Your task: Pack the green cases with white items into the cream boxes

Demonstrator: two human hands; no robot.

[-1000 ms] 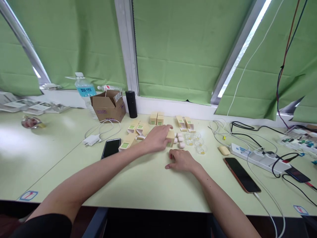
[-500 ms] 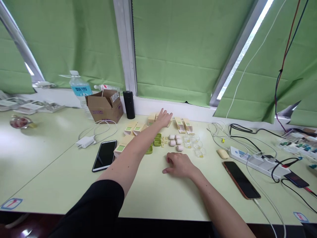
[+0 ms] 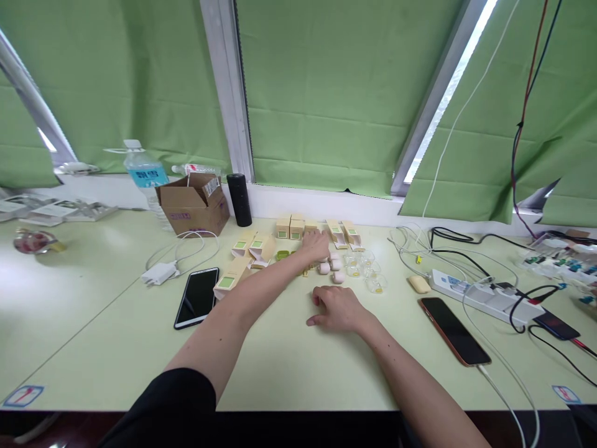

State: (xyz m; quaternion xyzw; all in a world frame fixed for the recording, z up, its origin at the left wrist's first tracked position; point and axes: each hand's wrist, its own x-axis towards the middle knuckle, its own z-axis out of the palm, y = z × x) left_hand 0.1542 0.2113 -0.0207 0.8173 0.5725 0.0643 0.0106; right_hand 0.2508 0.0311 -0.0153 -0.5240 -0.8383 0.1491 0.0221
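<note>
My left hand (image 3: 316, 245) reaches across to the small parts, its fingers bent downward and closed; whatever they hold is hidden. It covers part of a group of rounded pale pink pieces (image 3: 337, 277), with small cardboard boxes (image 3: 296, 228) just behind it. My right hand (image 3: 337, 309) rests on the table nearer me, loosely curled, thumb apart from the fingers, holding nothing. Clear plastic shells (image 3: 375, 284) lie to the right of the pink pieces. Beneath my left forearm, a green tray-like piece (image 3: 282, 254) and small yellowish bits (image 3: 305, 272) are partly hidden.
Opened cartons (image 3: 232, 278) and a phone (image 3: 198, 297) lie left. Behind stand a brown carton (image 3: 194, 208), a black cylinder (image 3: 239, 200) and a water bottle (image 3: 145, 177). On the right are another phone (image 3: 454, 331), a power strip (image 3: 485, 300), cables and a beige case (image 3: 419, 284).
My left hand has come down and nearer, from over the back boxes to beside the pink pieces, and its spread fingers have closed. My right hand stays put. The view has shifted slightly.
</note>
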